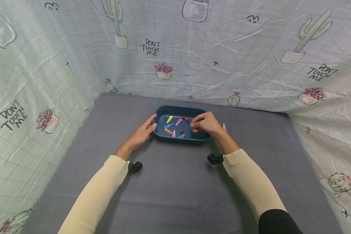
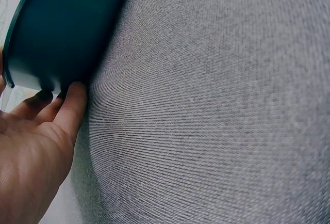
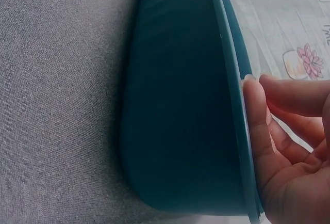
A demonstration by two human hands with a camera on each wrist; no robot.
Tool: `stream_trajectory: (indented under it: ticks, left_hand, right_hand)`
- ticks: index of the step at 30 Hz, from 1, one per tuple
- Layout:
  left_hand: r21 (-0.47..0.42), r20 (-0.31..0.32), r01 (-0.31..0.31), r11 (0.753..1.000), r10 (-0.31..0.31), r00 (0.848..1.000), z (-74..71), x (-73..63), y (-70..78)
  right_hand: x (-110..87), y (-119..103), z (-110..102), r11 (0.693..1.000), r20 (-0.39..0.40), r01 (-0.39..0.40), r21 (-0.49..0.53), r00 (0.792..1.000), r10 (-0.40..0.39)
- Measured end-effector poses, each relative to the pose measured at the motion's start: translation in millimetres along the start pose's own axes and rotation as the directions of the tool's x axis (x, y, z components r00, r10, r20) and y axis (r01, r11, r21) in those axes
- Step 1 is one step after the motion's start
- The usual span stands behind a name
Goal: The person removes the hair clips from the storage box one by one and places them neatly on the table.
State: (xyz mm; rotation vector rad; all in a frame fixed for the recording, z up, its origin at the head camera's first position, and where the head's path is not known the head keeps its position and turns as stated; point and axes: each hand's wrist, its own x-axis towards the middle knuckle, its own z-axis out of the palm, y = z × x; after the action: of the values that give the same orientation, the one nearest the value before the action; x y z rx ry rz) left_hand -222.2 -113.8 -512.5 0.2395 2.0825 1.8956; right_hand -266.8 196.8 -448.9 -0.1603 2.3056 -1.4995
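Observation:
A dark blue rectangular tray (image 1: 179, 140) sits toward the back of the grey table. Inside lie several snap hair clips, among them a yellow clip (image 1: 169, 119), an orange clip (image 1: 168, 131) and a dark red clip (image 1: 186, 119). My left hand (image 1: 144, 132) holds the tray's left end, thumb at the rim and fingertips against the outer wall. Over the right end hovers my right hand (image 1: 206, 124), thumb and index fingertips brought close together, other fingers curled. I cannot tell whether a clip is between them.
A pink hair clip (image 1: 224, 127) is on the table (image 1: 169, 185) just right of the tray, partly behind the right wrist. A cactus-printed cloth (image 1: 190, 45) hangs behind and along both sides. Both wrists wear black cameras (image 1: 135, 166).

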Motion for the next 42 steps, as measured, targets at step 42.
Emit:
stream_trajectory:
  ticks: [42]
  left_hand:
    - [0.037,-0.01,0.026,0.999,-0.025,1.0,-2.8,0.5,9.8]
  right_hand:
    - [22.2,0.5,23.5,0.999,0.133,0.014,-0.041,0.991,-0.009]
